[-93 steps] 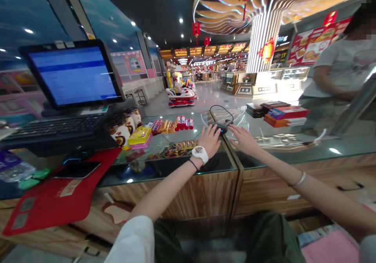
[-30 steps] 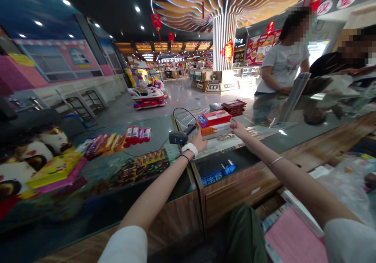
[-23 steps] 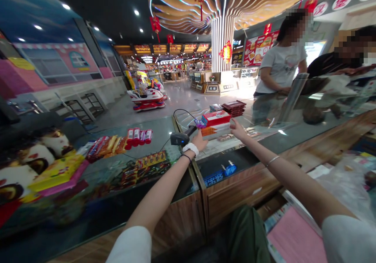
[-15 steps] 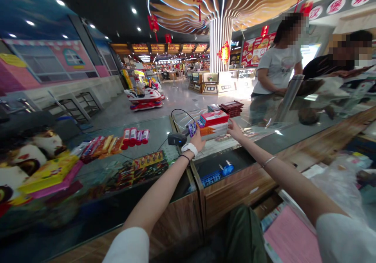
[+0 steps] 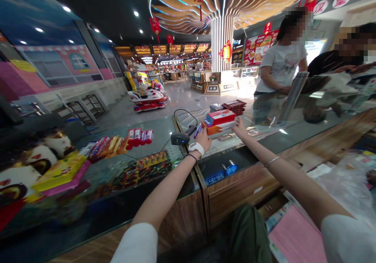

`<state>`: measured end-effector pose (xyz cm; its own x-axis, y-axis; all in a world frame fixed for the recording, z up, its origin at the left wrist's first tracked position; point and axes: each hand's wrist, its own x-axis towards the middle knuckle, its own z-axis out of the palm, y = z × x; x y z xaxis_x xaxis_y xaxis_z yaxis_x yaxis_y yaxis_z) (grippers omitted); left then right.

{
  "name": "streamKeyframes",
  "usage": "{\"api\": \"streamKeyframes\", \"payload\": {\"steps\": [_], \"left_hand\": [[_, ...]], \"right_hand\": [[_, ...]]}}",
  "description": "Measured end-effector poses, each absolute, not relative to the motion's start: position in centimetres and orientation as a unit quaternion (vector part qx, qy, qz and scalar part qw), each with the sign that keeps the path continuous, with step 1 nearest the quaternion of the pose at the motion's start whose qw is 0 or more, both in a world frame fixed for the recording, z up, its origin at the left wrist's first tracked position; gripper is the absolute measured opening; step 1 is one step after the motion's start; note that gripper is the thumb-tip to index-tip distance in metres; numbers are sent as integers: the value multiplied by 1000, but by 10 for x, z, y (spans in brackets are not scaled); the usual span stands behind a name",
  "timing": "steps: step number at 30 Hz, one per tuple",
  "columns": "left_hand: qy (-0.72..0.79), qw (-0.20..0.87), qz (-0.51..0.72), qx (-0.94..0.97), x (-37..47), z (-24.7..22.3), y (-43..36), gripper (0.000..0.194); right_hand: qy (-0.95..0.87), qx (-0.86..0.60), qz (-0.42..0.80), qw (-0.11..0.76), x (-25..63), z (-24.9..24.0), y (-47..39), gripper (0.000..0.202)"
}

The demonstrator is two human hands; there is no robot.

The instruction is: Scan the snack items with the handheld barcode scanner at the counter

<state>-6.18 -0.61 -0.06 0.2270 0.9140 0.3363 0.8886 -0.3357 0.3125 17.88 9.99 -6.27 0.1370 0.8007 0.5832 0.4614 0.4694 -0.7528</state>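
My left hand point(image 5: 203, 140) is closed at the left end of a pile of boxes, its fingers on a small purple packet point(image 5: 197, 131). On top of the pile lies a red box point(image 5: 221, 116), with an orange-and-white box point(image 5: 216, 129) under it. At the pile's right end my right hand point(image 5: 240, 129) has its fingers bent and partly apart, with nothing visible in them. Just left of my left hand, a black scanner point(image 5: 179, 138) rests on the glass counter.
Dark red packets point(image 5: 235, 107) lie behind the boxes. Red and purple tubes point(image 5: 140, 136), snack bars point(image 5: 108, 147) and a yellow box point(image 5: 60, 173) are at the left. A person in a white shirt point(image 5: 282, 65) stands across the counter; another leans at the far right.
The whole view has shifted slightly. The purple packet at my left hand has turned and shows less of its face. My right hand's fingers stand a little apart from the boxes.
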Motion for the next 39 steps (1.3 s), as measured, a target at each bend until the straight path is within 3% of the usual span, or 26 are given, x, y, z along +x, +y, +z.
{"api": "streamKeyframes", "payload": {"steps": [3, 10, 17, 24, 33, 39], "left_hand": [[565, -8, 260, 783, -58, 6, -4, 63], [575, -45, 222, 787, -28, 22, 9, 73], [600, -61, 207, 770, -13, 22, 9, 66], [593, -58, 218, 773, -14, 25, 5, 61], [564, -19, 257, 784, -18, 28, 5, 65], [542, -50, 324, 773, -42, 36, -6, 61]], "right_hand": [[-593, -519, 183, 588, 185, -55, 102, 91], [-691, -469, 87, 542, 194, -27, 109, 87], [-721, -485, 61, 491, 187, -28, 105, 70], [-671, -506, 53, 540, 182, -23, 93, 50], [-649, -491, 23, 581, 178, -7, 74, 41], [-657, -470, -23, 589, 162, 11, 56, 37]]}}
